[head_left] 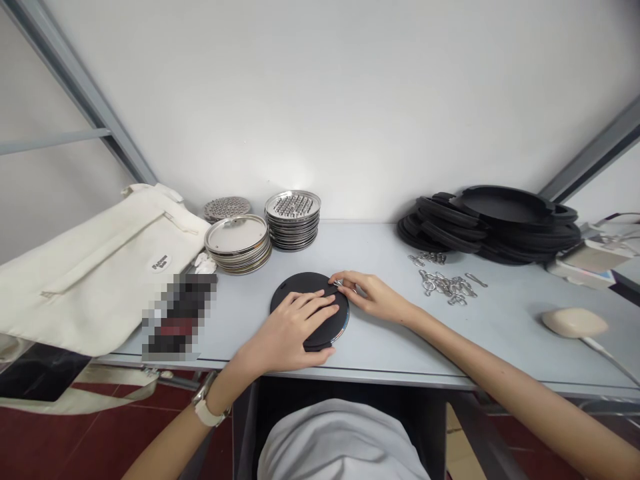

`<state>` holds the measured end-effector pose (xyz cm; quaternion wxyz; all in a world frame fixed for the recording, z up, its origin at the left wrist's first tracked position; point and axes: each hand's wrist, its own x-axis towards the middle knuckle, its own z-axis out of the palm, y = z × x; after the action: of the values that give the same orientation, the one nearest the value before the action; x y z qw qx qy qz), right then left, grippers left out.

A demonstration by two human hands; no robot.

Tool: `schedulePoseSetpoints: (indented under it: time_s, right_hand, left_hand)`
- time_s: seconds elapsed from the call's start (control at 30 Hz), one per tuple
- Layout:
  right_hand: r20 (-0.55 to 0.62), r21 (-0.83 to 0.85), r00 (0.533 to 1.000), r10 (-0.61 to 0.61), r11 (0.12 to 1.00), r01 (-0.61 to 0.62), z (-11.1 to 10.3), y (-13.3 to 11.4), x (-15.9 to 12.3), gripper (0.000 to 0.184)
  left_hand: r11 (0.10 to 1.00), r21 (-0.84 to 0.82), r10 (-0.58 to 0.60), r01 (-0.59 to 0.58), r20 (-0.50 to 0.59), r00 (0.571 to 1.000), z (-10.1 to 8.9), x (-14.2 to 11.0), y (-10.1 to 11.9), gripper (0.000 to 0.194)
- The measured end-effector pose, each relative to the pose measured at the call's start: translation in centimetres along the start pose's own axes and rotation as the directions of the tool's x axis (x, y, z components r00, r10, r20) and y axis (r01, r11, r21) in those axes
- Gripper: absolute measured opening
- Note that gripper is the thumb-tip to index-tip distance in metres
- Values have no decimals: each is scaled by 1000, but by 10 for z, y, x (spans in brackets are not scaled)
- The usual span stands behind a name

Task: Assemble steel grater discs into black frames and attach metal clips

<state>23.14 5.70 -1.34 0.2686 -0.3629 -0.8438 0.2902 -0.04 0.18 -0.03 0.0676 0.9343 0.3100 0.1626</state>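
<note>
1. Our left hand (pixel 300 327) lies on the black disc (pixel 286 288), its fingers slightly apart.
2. Our right hand (pixel 373 297) has its fingers together, clamped on a small metal clip (pixel 338 283) at the disc's edge.
3. The disc is on the desk (pixel 380 347), left of the loose metal clips (pixel 447 285).

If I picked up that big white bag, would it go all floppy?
Probably, yes: the white bag looks like soft, creased cloth. Its strap might swing about, because it droops loosely. The bag probably wouldn't roll, since it looks wide and slumped.
</note>
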Motion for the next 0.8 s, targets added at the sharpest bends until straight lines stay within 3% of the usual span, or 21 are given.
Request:
schedulePoseSetpoints:
  time_s: [0.33,0.6,0.8]
  right_hand:
    - [-13,25,1000,15,1000,-14,-1,-2,-1,27]
    - [-87,67,996,14,998,-9,1,3,0,36]
    - [-130,75,991,28,997,-19,3,5,1,26]
  left_hand:
    - [1000,6,9,-9,-15,1000,1,0,0,61]
    - [1000,12,1,-1,-7,1000,-1,0,0,61]
    - [1000,11,12,-12,-20,1000,0,0,0,61]
